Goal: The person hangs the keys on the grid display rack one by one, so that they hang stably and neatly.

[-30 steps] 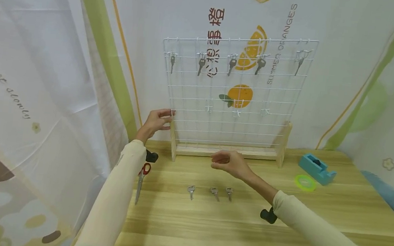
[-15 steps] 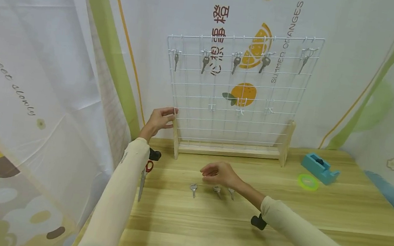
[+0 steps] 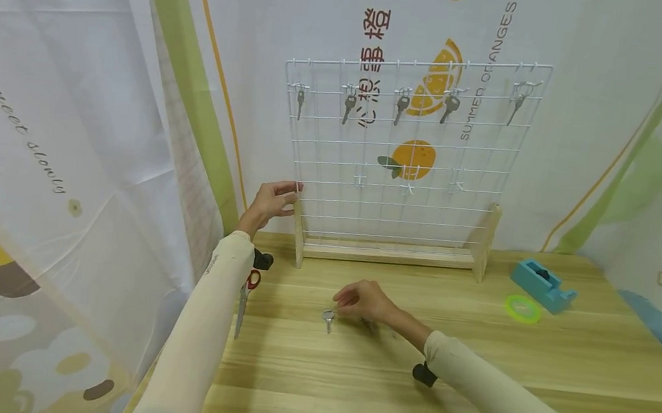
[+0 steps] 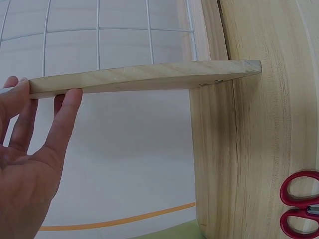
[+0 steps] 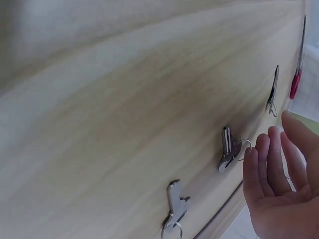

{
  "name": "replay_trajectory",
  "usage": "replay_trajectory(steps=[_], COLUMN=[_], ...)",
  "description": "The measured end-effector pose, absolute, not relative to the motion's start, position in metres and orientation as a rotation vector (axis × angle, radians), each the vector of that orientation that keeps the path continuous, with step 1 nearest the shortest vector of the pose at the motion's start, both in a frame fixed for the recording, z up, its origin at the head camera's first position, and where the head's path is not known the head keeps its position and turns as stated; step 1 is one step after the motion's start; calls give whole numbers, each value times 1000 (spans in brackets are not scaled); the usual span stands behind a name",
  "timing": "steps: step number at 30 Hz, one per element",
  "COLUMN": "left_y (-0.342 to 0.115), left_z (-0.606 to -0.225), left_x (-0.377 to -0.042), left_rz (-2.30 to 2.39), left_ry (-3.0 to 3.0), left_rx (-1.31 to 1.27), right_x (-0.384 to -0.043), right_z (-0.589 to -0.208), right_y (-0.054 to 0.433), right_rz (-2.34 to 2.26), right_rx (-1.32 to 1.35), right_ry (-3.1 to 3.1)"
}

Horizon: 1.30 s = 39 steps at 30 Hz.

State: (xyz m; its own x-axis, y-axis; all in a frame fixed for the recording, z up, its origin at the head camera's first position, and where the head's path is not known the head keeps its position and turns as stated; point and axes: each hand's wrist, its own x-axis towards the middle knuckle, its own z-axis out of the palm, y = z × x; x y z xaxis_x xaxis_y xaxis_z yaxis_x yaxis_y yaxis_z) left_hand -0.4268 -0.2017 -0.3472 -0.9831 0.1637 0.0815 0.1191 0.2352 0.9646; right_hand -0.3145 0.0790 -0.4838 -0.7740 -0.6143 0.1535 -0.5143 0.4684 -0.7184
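Observation:
My left hand [image 3: 269, 204] grips the left wooden upright [image 4: 134, 78] of a white wire grid rack [image 3: 406, 150], fingers and thumb at its upper end. My right hand [image 3: 365, 300] hovers low over the table, fingers slightly bent, with nothing held. In the head view, a silver key [image 3: 328, 319] lies just left of its fingertips; the hand partly covers the others. The right wrist view shows a middle key [image 5: 228, 152] with a ring beside the fingertips, whether touching cannot be told. Another key [image 5: 175, 204] lies nearer and a third key [image 5: 272, 94] farther off.
Several keys hang from the rack's upper hooks, including a key [image 3: 450, 108]. Lower white hooks [image 3: 408, 189] hold nothing. Red-handled scissors [image 3: 245, 298] lie at left. A blue tape dispenser [image 3: 543, 286] and a yellow-green ring [image 3: 523, 309] lie right. Printed curtains surround the wooden table [image 3: 382, 407].
My right hand has moved down and slightly left from in front of the rack's base to the keys on the table. My left hand stays on the upright. The head view shifts slightly.

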Motion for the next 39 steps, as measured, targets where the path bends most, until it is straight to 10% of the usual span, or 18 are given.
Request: replay_trajectory(steps=[39], left_y=[-203], left_z=[-348], left_x=[-426], left_rz=[1922], left_ry=[2406], left_rx=[266], right_x=[-321], right_z=[-489], right_y=[77], right_rz=[-1204], right_rx=[-1073], right_ry=[2472])
